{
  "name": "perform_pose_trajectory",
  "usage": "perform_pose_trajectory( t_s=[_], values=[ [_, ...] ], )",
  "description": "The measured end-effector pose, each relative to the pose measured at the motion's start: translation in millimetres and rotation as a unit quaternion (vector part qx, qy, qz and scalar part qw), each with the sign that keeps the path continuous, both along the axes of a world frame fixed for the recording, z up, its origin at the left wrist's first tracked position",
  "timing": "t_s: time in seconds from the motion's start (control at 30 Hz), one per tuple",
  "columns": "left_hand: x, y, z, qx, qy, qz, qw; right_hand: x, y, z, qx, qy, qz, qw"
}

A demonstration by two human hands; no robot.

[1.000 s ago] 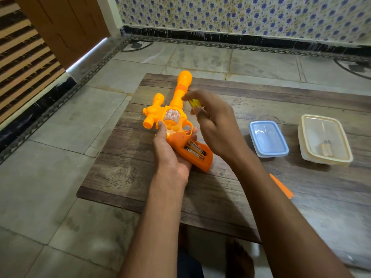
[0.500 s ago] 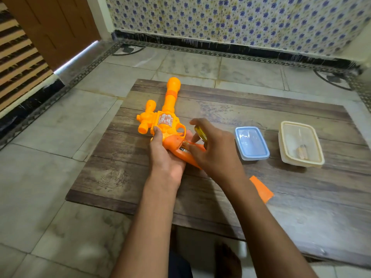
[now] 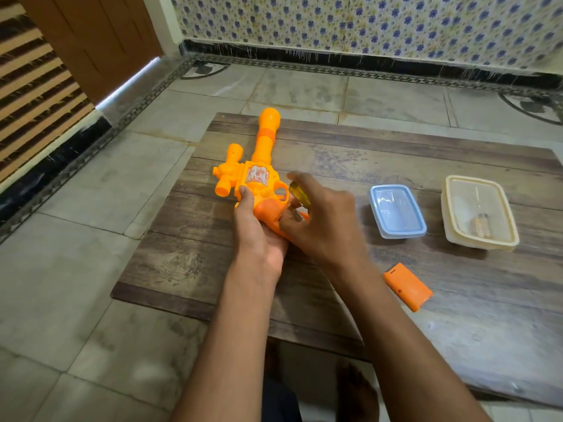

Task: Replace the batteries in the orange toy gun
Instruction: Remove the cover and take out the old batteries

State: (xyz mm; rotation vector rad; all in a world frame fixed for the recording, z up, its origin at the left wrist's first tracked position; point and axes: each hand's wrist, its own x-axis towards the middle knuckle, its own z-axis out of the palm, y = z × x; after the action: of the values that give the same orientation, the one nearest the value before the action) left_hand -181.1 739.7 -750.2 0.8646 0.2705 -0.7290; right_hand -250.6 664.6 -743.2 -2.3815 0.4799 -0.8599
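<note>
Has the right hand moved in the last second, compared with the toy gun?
Yes. The right hand has come down from beside the barrel of the toy gun to its grip, nearer the person, and now covers the battery bay.

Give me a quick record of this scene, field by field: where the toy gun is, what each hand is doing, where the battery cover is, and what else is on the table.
toy gun: orange, lying on the wooden table, barrel pointing away
left hand: grips the gun at the handle
right hand: over the handle, holds a yellow screwdriver
batteries: hidden by the hands
battery cover: orange, off the gun, flat on the table near the right forearm
blue lid: right of the hands
cream box: far right, small item inside, unclear
</note>
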Motion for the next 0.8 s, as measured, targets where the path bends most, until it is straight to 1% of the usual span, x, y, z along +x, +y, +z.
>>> perform_pose_trajectory(
  t_s=[0.1,0.17,0.23,0.27,0.33,0.43,0.57,0.7,0.8],
  values=[
    [1.5,0.9,0.8,-0.012,0.009,-0.004,1.000,-3.2,3.1,4.0,0.001,-0.031,0.002,1.000],
    [2.6,0.9,-0.1,-0.022,0.013,-0.004,1.000,-5.5,3.4,5.5,0.046,-0.063,-0.023,0.997],
    [4.2,0.4,-2.2,-0.021,0.019,0.005,1.000,-8.5,-0.4,8.1,0.103,-0.096,-0.077,0.987],
    [5.0,0.3,-3.1,-0.019,0.022,0.008,1.000,-10.5,-3.1,9.5,0.113,-0.106,-0.097,0.983],
    [5.8,-0.5,-3.3,-0.021,0.031,0.017,0.999,-16.4,-10.5,10.8,0.084,-0.100,-0.112,0.985],
    [8.8,-1.3,-2.8,-0.042,0.046,0.043,0.997,-20.8,-21.8,4.5,0.036,-0.022,-0.133,0.990],
    [7.2,-3.1,-2.4,-0.036,0.050,0.047,0.997,-16.4,-28.5,-2.9,0.032,0.102,-0.163,0.981],
    [7.7,-1.8,-1.3,-0.034,0.048,0.054,0.997,-11.8,-27.0,-4.2,0.024,0.181,-0.187,0.965],
    [8.5,-0.9,-1.5,-0.029,0.045,0.058,0.997,-9.5,-25.7,-7.4,0.031,0.209,-0.193,0.958]
  ],
)
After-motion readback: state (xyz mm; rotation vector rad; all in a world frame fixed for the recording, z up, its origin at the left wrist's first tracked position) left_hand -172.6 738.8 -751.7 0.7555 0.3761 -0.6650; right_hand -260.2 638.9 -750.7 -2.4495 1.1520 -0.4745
